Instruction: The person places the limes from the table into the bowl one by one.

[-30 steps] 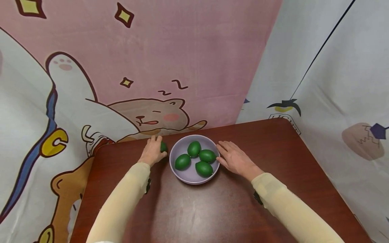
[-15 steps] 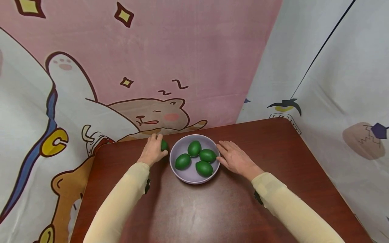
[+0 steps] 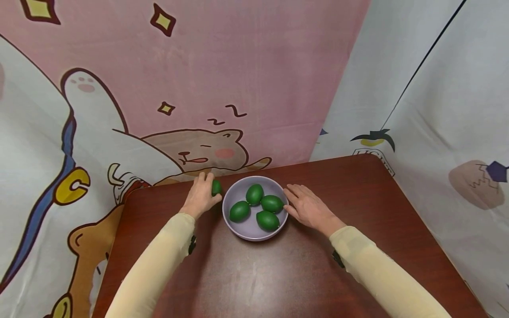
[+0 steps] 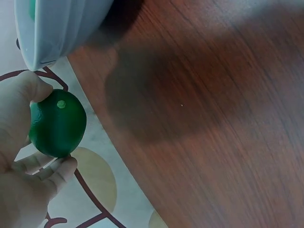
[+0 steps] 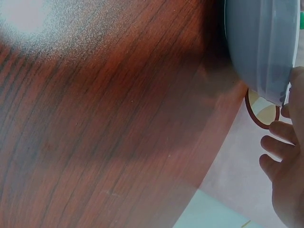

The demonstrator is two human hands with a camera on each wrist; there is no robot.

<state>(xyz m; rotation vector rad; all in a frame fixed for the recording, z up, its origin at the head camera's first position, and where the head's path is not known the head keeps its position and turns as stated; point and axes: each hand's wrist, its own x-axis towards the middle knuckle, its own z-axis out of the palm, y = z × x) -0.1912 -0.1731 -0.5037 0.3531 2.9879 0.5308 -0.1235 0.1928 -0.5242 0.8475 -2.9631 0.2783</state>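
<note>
A lilac bowl (image 3: 243, 228) stands on the table with several green limes in it, one of them a lime (image 3: 240, 211) at its left side. Just left of the bowl, my left hand (image 3: 200, 197) grips another lime (image 3: 216, 187) between thumb and fingers. The left wrist view shows this lime (image 4: 58, 124) with its pale stem end, below the rim of the bowl (image 4: 73, 23). My right hand (image 3: 308, 207) touches the bowl's right rim with its fingers extended. In the right wrist view, its fingertips (image 5: 270, 164) are beside the bowl (image 5: 261, 45).
The brown wooden table (image 3: 254, 282) ends just behind the bowl. A pink and white cloth (image 3: 278, 88) with cartoon animals hangs at its far edge, and more white cloth (image 3: 457, 132) hangs along the right side.
My left hand has shifted slightly up and towards the bowl with the lime in its grip. The right hand and the bowl have stayed in place.
</note>
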